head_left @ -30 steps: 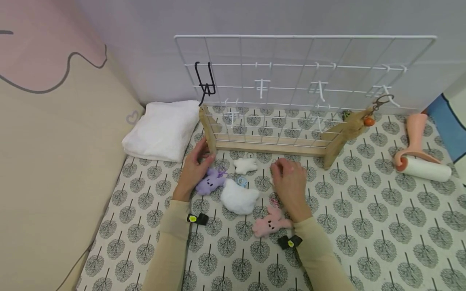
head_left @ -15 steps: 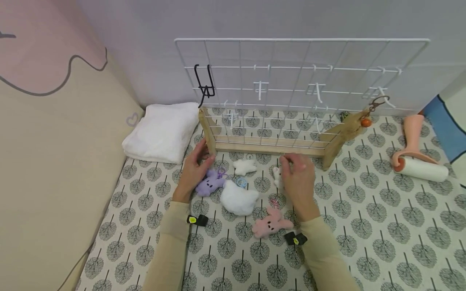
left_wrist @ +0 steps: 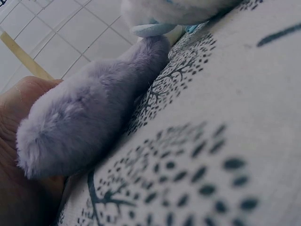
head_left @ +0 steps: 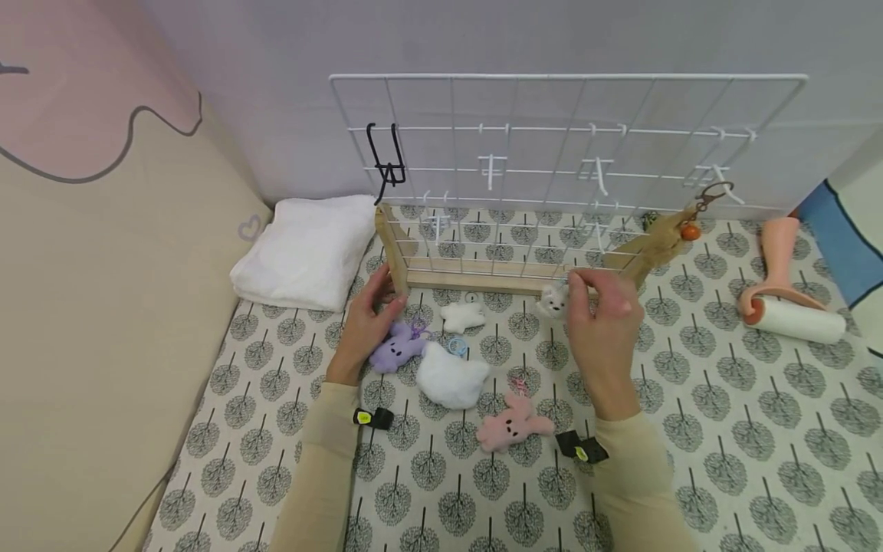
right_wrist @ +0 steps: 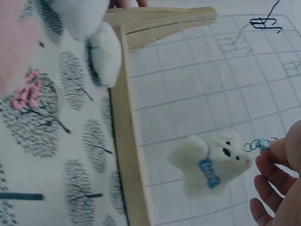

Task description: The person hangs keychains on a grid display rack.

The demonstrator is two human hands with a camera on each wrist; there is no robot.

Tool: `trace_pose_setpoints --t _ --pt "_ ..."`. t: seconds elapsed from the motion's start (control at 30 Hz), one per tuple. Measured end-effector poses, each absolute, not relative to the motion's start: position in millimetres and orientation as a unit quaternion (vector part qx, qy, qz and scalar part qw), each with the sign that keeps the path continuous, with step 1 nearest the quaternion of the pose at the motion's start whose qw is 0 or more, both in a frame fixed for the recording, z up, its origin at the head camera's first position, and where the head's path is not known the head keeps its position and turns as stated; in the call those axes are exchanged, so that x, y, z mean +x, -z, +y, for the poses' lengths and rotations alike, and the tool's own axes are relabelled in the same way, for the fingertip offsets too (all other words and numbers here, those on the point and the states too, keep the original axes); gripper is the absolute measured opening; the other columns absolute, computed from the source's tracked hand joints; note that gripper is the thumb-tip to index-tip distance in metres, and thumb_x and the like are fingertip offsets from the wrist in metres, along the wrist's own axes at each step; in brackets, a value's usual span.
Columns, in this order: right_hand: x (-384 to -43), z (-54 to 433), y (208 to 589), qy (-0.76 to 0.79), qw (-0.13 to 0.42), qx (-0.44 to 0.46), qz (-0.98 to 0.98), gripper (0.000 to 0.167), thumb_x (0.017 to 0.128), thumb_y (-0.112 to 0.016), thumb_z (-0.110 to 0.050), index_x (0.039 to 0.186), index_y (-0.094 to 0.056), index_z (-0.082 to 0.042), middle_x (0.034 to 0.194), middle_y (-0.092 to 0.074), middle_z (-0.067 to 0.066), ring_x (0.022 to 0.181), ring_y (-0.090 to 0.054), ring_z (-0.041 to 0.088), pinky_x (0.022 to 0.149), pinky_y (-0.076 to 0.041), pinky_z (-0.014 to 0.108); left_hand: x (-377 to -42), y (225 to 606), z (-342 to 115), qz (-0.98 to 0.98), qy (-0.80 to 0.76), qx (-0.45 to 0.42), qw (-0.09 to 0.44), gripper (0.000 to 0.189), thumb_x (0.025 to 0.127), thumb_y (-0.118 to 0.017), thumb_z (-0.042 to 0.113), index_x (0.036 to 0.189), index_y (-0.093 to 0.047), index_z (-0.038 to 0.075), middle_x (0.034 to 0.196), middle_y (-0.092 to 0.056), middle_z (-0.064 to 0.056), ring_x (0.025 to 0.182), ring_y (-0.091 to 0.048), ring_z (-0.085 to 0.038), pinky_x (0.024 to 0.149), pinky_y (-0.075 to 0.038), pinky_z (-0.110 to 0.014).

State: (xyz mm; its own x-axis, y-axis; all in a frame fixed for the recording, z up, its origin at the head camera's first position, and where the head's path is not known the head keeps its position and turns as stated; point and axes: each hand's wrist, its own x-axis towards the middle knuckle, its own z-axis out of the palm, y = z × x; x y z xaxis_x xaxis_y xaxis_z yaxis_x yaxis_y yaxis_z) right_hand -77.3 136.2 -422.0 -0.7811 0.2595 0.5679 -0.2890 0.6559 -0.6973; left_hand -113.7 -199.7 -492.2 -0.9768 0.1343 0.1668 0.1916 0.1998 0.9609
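My right hand (head_left: pixel 605 326) pinches the small chain (right_wrist: pixel 257 144) of a white plush dog keychain (head_left: pixel 553 301), which hangs in front of the rack's lower bar and wears a blue bow. At the left end, my left hand (head_left: pixel 369 322) grips the wooden foot (head_left: pixel 393 249) of a white wire grid rack (head_left: pixel 510 75), thumb in front and fingers partly hidden behind. Beside that wrist lies a purple plush bunny (head_left: pixel 396 349). A white round plush (head_left: pixel 451 377), a smaller white plush (head_left: pixel 462 316) and a pink plush bunny (head_left: pixel 513 425) lie between the arms.
Several white hooks (head_left: pixel 599 176) and one black hook (head_left: pixel 389 170) sit on the grid. A keychain with an orange ball (head_left: pixel 690 232) hangs at its right end. A folded white towel (head_left: pixel 306 253) lies left, a lint roller (head_left: pixel 793 320) right.
My right hand has lifted the white plush dog by its chain off the cloth, moving right and toward the rack. The left hand stays at the rack's foot.
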Motion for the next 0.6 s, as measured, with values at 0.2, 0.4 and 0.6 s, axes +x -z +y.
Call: trace_pose_setpoints --t 0.2,0.4,0.6 --pt "-74.0 140.1 405.2 -0.413 0.361 0.0 -0.836 0.013 0.097 -0.07 -0.002 0.095 -0.076 0.01 0.092 -0.074 0.028 0.086 -0.063 0.045 0.081 -0.045 0.044 -113.9 491.3 -199.9 -0.778 0.618 -0.108 0.029 0.07 0.098 -0.066 -0.006 0.162 -0.039 0.003 0.146 -0.057 -0.032 0.118 -0.063 -0.049 0.085 -0.056 -0.022" --pt "-72.3 141.3 399.2 -0.429 0.37 -0.021 -0.824 0.012 0.096 -0.072 -0.002 0.095 -0.077 0.008 0.092 -0.074 0.026 0.085 -0.062 0.04 0.081 -0.041 0.031 -113.8 490.7 -200.8 -0.78 0.615 -0.109 0.028 0.069 0.098 -0.066 -0.004 0.161 -0.039 0.002 0.146 -0.057 -0.032 0.119 -0.062 -0.05 0.087 -0.056 -0.024" --pt "-72.3 144.3 394.4 -0.436 0.379 -0.027 -0.815 0.013 0.097 -0.07 -0.002 0.095 -0.076 0.009 0.091 -0.074 0.026 0.084 -0.06 0.038 0.081 -0.04 0.027 -114.3 491.5 -200.1 -0.781 0.611 -0.121 0.04 0.068 0.098 -0.067 -0.005 0.16 -0.04 0.0 0.145 -0.058 -0.033 0.121 -0.063 -0.049 0.093 -0.053 -0.028"
